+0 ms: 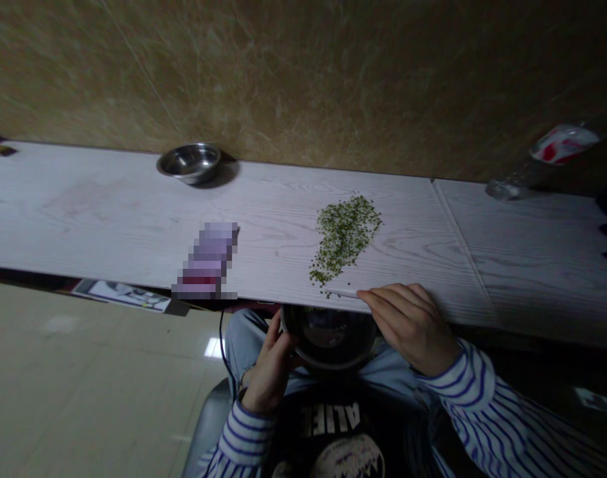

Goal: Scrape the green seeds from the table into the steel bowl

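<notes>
Small green beans point(345, 232), loose like mung beans, lie spread in a patch on the pale wooden counter point(263, 199). A dark metal bowl point(328, 335) is tucked just under the counter's front edge, above the lap. My left hand point(273, 365) grips its left rim, and some green shows inside near the far rim. At the counter edge, my right hand point(407, 322) pinches a thin pale strip point(340, 293), seen nearly edge-on, so its exact kind is unclear. The strip's far end lies close to the nearest beans.
A small steel bowl point(190, 164) stands by the wall at left. A blurred-out phone-like item point(208, 259) lies near the front edge, with a cable point(222, 352) hanging below. A clear plastic bottle point(546, 156) with a red and white label stands at right.
</notes>
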`<action>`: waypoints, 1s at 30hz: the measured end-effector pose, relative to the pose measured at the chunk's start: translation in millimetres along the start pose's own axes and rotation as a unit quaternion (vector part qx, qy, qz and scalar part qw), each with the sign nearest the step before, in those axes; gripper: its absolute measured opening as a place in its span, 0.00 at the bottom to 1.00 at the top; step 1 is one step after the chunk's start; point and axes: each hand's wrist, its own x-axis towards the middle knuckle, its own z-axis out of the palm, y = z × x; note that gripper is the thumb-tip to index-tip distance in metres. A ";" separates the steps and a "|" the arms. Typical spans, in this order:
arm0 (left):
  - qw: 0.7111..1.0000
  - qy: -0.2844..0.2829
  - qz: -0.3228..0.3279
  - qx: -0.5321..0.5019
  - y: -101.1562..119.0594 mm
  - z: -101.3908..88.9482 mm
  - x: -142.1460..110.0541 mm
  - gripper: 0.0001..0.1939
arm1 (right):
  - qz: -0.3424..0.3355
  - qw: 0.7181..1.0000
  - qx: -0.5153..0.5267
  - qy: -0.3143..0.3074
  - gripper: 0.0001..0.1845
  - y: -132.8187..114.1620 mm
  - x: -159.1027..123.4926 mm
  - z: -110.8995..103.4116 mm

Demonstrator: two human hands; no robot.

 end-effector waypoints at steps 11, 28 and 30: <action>1.000 -0.007 0.002 -0.026 3.2 4.0 -2.7 0.41 | 0.034 0.999 -0.030 0.014 0.12 11.0 -9.4 -2.8; 0.999 -0.014 0.000 -0.036 -1.7 1.4 -1.2 0.39 | 0.037 0.999 -0.004 0.002 0.14 -19.7 -11.6 2.0; 0.999 -0.014 0.004 -0.034 -0.6 1.7 -2.0 0.39 | 0.044 0.999 -0.005 0.005 0.14 -17.3 -9.8 2.3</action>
